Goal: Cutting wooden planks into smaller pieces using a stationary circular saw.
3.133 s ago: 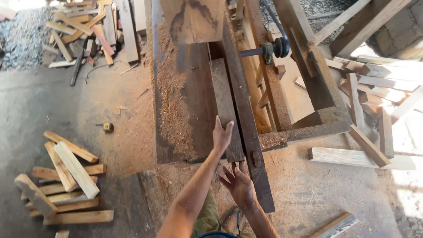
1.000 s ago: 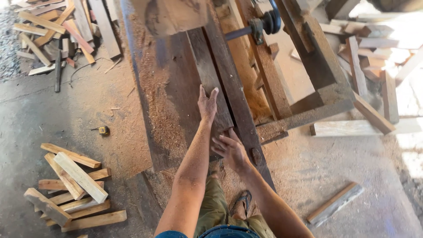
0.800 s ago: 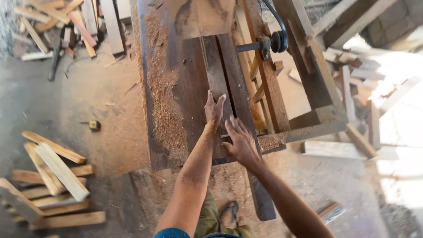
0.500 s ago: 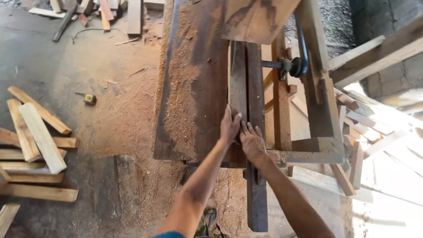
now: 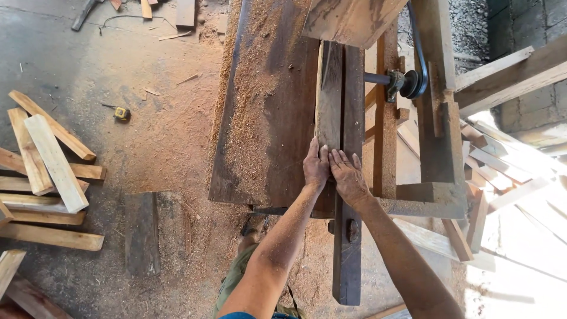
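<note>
Both hands lie flat, palms down and fingers stretched forward, on the near end of a narrow wooden plank [image 5: 328, 94] that runs lengthwise away from the person along a sawdust-covered workbench top [image 5: 266, 106]. The left hand [image 5: 316, 167] presses on the plank itself, fingers close together; the right hand [image 5: 348, 177] sits just beside it, touching it, with fingers slightly spread over the plank's right edge and the dark wooden rail [image 5: 349, 177] that runs alongside. Neither hand closes around anything; they only press down.

At the plank's far end a wide angled board [image 5: 351, 20] crosses above it and hides where the plank stops. To the right of the rail stands an upright timber frame [image 5: 440, 136] carrying a metal shaft with a dark pulley and belt [image 5: 410, 82], close to the plank's path. The rail reaches past the bench's near edge toward the person, with a bolt [image 5: 352, 223] in it below the right wrist.

On the dusty concrete floor to the left lies a heap of short wood offcuts [image 5: 47, 171], and a small yellow tape measure [image 5: 122, 113] sits apart from them. More loose boards [image 5: 496, 165] lie to the right in bright sunlight.
</note>
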